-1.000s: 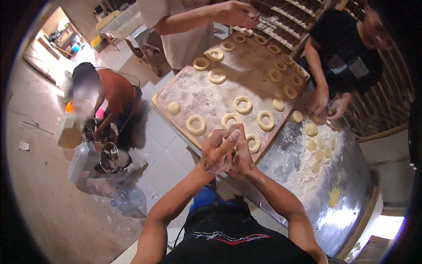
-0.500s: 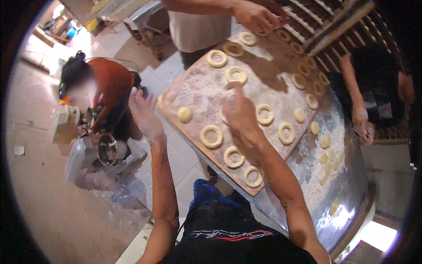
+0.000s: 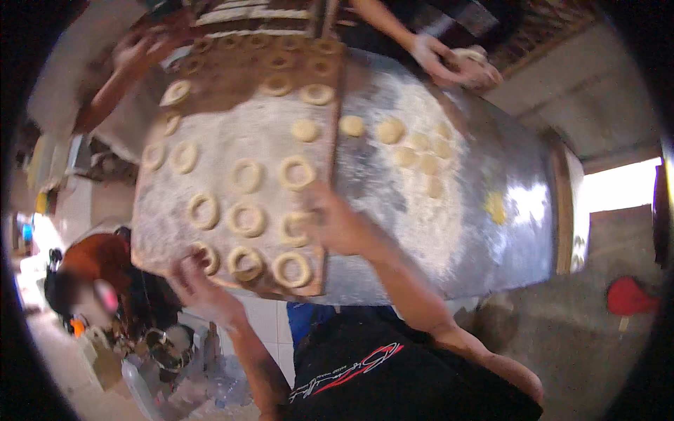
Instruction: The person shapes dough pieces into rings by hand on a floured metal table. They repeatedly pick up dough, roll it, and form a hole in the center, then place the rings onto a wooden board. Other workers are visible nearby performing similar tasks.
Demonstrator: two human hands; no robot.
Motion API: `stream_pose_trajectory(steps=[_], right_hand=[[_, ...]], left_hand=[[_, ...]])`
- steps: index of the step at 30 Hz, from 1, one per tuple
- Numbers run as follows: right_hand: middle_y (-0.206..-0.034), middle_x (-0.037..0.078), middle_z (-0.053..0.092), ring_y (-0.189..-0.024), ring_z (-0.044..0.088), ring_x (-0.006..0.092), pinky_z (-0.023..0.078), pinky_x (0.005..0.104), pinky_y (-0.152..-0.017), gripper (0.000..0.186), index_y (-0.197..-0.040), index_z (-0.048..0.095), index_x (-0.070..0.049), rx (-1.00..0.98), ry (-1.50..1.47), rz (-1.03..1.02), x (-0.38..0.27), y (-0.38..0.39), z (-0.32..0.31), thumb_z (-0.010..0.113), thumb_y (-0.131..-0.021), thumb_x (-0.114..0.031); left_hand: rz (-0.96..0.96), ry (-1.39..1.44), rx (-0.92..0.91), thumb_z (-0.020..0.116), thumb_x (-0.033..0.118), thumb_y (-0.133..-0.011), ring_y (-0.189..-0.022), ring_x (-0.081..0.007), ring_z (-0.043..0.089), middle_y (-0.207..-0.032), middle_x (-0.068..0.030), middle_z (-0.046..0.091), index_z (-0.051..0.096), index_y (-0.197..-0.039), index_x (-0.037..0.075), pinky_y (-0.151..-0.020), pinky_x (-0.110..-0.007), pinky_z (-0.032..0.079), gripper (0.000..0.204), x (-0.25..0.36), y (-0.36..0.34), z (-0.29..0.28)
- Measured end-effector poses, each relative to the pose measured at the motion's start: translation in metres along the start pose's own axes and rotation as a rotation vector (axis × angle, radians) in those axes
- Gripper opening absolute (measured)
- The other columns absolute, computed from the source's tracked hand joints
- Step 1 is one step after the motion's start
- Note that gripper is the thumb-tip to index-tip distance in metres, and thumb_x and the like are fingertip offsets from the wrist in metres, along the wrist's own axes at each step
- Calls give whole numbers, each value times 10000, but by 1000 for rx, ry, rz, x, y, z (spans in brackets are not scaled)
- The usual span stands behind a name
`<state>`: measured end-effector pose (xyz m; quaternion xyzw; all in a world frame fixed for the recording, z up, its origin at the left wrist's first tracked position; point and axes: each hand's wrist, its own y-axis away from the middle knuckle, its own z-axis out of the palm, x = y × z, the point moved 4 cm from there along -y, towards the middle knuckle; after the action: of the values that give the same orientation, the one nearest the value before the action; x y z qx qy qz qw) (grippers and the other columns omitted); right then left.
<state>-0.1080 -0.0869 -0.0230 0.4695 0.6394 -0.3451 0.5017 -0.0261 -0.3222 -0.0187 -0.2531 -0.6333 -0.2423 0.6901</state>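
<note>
Pale dough rings lie on a floured wooden board (image 3: pixel 225 133). My left hand (image 3: pixel 203 291) is at the board's near left edge, fingers apart, against a dough ring (image 3: pixel 205 258) that it partly covers. Farther right, my right hand (image 3: pixel 340 221) reaches over the board's right side. Its fingertips are at another dough ring (image 3: pixel 295 229), but motion smears them, so their grip is unclear. Between the hands lie more rings, such as one in the near row (image 3: pixel 246 264) and one behind it (image 3: pixel 246 219). A round dough piece (image 3: pixel 305 130) rests toward the board's far right.
The board lies on a metal table (image 3: pixel 491 231), where several dough rounds (image 3: pixel 420 142) sit in flour. Across it, another person's hands (image 3: pixel 456 67) hold dough. A second person's arm (image 3: pixel 126 67) is at far left. Someone in orange (image 3: pixel 98 263) is low beside a bowl (image 3: pixel 168 349).
The view has turned, so the board now sits farther left. My left hand has come from beside the board to a ring at its edge; my right hand is now at the board's right side.
</note>
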Motion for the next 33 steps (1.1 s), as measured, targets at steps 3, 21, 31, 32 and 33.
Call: stream_pose_trajectory(steps=[3, 21, 31, 32, 33], right_hand=[[-1083, 199, 646, -1000, 655, 326, 496, 414, -841, 558, -1283, 427, -124, 219, 473, 477, 27, 96, -132, 721, -813, -186], [-539, -7, 472, -498, 418, 123, 365, 285, -644, 317, -1097, 543, -70, 841, 36, 114, 81, 275, -242, 676, -812, -26], [-862, 59, 620, -805, 570, 91, 472, 263, -715, 206, -1099, 555, -21, 543, -366, 124, 74, 233, -227, 598, -906, -78], [-897, 58, 622, -832, 577, 98, 478, 265, -733, 203, -1102, 561, -18, 512, -439, 115, 73, 223, -223, 597, -916, -93], [-933, 57, 624, -858, 583, 105, 484, 266, -750, 203, -1104, 567, -14, 453, -514, 103, 71, 216, -219, 596, -926, -108]], left_hand=[[159, -224, -648, 602, 105, -867, -864, -205, 607, -971, -94, 620, 585, -1013, 32, -783, -325, 484, 165, -5, 93, 113], [652, -906, -891, 484, 295, -939, -1371, -441, 267, -1488, -237, 309, 390, -1416, 39, -1117, -535, 212, 550, -43, 284, 240], [-5, -464, -1021, 673, 64, -811, -685, -68, 507, -764, 0, 559, 525, -937, 48, -622, -225, 417, 195, -8, 277, 232], [-73, -406, -1022, 673, 58, -811, -707, -73, 523, -795, -16, 579, 522, -949, 48, -634, -226, 426, 205, -3, 280, 227], [-97, -291, -1064, 673, 51, -810, -728, -78, 539, -826, -31, 599, 518, -961, 47, -646, -227, 436, 216, 4, 284, 227]])
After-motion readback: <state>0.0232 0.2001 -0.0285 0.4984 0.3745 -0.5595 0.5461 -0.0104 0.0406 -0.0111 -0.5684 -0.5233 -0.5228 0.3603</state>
